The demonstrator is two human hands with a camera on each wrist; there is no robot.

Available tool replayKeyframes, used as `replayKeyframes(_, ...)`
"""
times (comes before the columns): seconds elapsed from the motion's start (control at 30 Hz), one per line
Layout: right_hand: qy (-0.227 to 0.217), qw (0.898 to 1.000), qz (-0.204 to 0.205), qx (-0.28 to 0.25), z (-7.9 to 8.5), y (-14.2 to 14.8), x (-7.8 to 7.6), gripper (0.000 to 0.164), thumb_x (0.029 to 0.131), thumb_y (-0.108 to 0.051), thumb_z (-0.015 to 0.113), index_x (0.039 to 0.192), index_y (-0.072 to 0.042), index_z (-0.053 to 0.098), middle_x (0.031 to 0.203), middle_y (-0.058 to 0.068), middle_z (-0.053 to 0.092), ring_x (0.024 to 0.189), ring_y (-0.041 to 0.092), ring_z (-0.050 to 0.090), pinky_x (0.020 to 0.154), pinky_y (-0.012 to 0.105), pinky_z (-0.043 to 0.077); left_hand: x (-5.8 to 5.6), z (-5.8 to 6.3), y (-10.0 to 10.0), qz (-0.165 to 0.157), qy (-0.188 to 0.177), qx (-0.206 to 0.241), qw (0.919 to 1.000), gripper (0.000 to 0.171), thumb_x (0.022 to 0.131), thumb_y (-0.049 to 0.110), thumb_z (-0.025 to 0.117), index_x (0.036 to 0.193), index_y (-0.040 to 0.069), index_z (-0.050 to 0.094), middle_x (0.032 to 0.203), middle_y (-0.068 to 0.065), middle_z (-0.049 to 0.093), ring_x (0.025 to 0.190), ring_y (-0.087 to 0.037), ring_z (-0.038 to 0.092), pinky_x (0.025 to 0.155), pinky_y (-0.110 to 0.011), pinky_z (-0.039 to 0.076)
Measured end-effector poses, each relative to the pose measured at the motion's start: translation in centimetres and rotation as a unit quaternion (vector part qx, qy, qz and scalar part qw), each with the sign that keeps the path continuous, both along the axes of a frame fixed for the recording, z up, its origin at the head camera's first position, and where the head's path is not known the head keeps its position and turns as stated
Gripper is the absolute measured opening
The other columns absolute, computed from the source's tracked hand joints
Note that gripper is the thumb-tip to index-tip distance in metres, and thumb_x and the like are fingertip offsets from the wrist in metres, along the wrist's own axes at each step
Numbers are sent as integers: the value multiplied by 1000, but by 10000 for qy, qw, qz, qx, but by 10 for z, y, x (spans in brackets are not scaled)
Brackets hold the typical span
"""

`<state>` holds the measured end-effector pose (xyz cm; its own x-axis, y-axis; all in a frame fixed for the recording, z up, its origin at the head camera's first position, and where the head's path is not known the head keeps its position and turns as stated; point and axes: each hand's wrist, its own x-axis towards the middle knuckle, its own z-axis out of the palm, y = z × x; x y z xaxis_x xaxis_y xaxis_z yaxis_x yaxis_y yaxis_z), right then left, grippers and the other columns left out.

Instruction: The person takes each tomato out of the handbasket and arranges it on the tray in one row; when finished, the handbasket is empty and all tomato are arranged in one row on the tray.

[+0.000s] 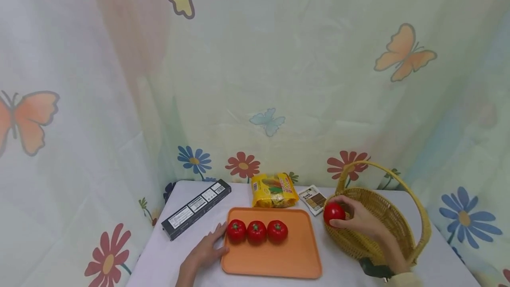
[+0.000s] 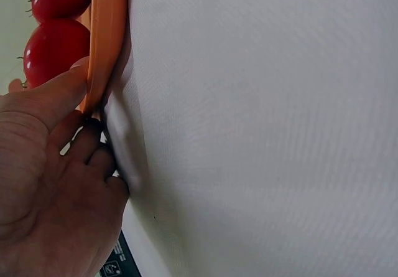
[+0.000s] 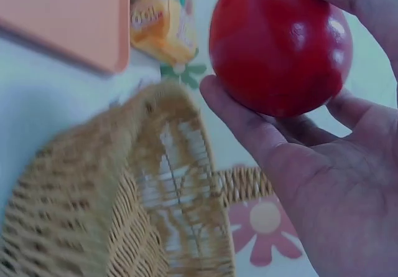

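A red tomato (image 3: 280, 46) is gripped between the thumb and fingers of my right hand (image 1: 358, 219), held up at the left rim of the wicker basket (image 1: 354, 245). On the orange tray (image 1: 275, 260) several things do not crowd: three red tomatoes (image 1: 256, 232) stand in a row, green stems up, toward the tray's left side. My left hand (image 1: 206, 248) is at the tray's left edge, beside the leftmost tomato. In the left wrist view the thumb of that hand (image 2: 50, 183) lies over the tray's rim, its other fingers on the outer side.
Left of the tray lies a long black box (image 1: 195, 209) with white labels. Behind the tray sits a yellow packet (image 1: 274, 191), with a small white and brown packet (image 1: 313, 199) between it and the basket. The basket's tall handle (image 1: 412, 194) arches up. A patterned curtain (image 1: 303, 79) hangs behind the table.
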<state>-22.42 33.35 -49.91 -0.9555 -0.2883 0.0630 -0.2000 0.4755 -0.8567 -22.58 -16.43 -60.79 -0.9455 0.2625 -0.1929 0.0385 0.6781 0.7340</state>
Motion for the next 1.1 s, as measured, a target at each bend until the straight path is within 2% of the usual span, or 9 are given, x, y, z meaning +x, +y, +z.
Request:
replayKeyframes(0.13, 72, 9995, -60, -305, -2, -16, 3, 61, 88, -14, 89, 137, 4, 58, 138, 28, 60, 121, 39, 61, 87, 32, 66, -1, 0, 0, 43, -87, -25, 9999, 79, 96, 32, 81, 166, 26, 45, 173, -16, 38, 154, -62, 26, 118, -83, 26)
replayKeyframes(0.37, -289, 9967, -287, -699, -17, -42, 6, 63, 90, -13, 89, 142, 4, 56, 143, 28, 60, 125, 39, 64, 93, 37, 66, -3, -1, 1, 82, -173, -92, 9998, 80, 95, 34, 82, 166, 28, 46, 172, -16, 39, 154, -62, 26, 116, -85, 27)
replayKeyframes(0.53, -212, 9978, -388, -490, -28, -57, 6, 65, 90, -17, 89, 143, 2, 59, 141, 26, 63, 120, 35, 66, 93, 34, 66, -4, 3, 1, 149, -180, -68, 9997, 80, 95, 34, 82, 166, 28, 46, 172, -14, 39, 155, -61, 26, 117, -84, 26)
replayKeyframes(0.67, 39, 9979, -322, -566, -39, -65, 6, 56, 89, -13, 89, 136, 4, 63, 133, 25, 66, 117, 33, 65, 91, 26, 63, -2, 2, 1, 150, -196, -130, 9996, 79, 96, 34, 81, 166, 27, 46, 172, -15, 39, 154, -62, 26, 117, -84, 27)
replayKeyframes(0.9, 189, 9968, -455, -626, -52, -76, 7, 51, 84, -7, 91, 125, 1, 61, 129, 24, 65, 119, 40, 67, 92, 39, 67, 0, 2, 2, 156, -210, -126, 9996, 79, 95, 34, 81, 166, 26, 46, 172, -16, 39, 153, -63, 27, 117, -84, 27)
replayKeyframes(1.1, 178, 9960, -671, -558, -60, -85, 6, 54, 81, -6, 93, 122, 0, 58, 126, 19, 68, 124, 42, 65, 96, 42, 66, -1, 3, 2, 136, -154, -205, 9996, 80, 95, 35, 82, 166, 27, 46, 172, -15, 39, 153, -63, 28, 116, -85, 28)
